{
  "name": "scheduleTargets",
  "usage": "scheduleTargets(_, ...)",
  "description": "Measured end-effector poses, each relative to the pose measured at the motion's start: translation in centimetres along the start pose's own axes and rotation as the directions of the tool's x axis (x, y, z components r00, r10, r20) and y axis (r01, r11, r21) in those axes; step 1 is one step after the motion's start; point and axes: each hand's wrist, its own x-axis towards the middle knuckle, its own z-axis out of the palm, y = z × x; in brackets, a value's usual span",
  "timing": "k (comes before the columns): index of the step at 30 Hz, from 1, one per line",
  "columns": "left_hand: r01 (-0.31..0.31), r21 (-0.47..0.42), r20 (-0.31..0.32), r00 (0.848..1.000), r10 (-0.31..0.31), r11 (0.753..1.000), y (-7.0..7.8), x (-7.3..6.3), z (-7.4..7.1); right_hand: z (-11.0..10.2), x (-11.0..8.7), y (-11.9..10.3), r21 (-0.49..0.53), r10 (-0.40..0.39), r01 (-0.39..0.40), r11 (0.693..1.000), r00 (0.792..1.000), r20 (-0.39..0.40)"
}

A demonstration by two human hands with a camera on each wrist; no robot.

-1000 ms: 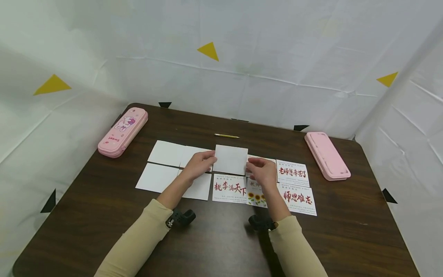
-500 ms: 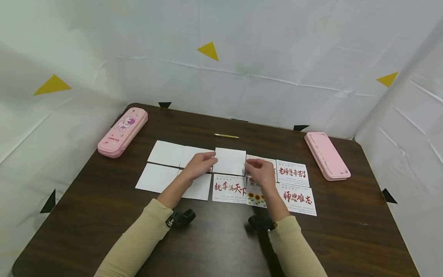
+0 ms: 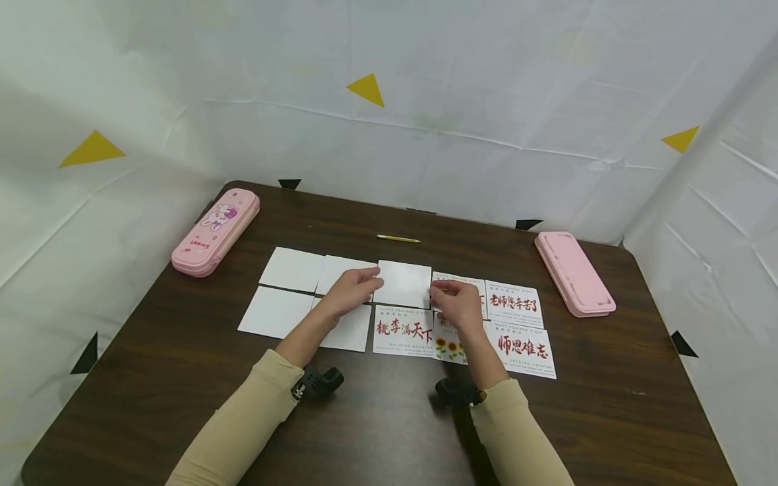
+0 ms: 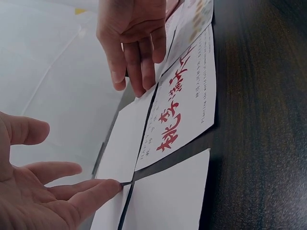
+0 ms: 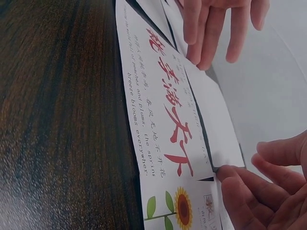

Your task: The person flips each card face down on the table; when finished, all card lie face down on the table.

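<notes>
A blank white card (image 3: 404,285) lies flat in the back row, between my two hands. At its left edge is my left hand (image 3: 351,291), thumb and fingers apart, fingertips right at the corner in the left wrist view. My right hand (image 3: 458,304) is at the opposite edge, its fingers (image 5: 249,184) extended along the card's border and the thumb raised away. Just in front lies a card with red Chinese writing (image 3: 401,331). The right hand partly covers a sunflower card (image 3: 448,348) and a red-lettered card (image 3: 464,278) behind it.
More blank cards (image 3: 276,312) lie in two rows at the left, red-lettered cards (image 3: 515,302) at the right. Behind them is a yellow pencil (image 3: 398,238). One pink pencil case (image 3: 216,233) stands at the back left, another pink case (image 3: 574,273) at the right.
The blank card between the hands has come down and slightly toward the person, and now lies flat in the row. Both hands have barely moved; the right shifted slightly left.
</notes>
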Motion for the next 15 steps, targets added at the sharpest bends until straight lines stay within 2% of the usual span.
scheduleTargets(15,-0.013,-0.012,-0.002,1.000,0.013,1.000,0.02,-0.22,-0.21,-0.29,-0.42,-0.06,0.042,-0.008,0.008,0.999,1.000,0.003)
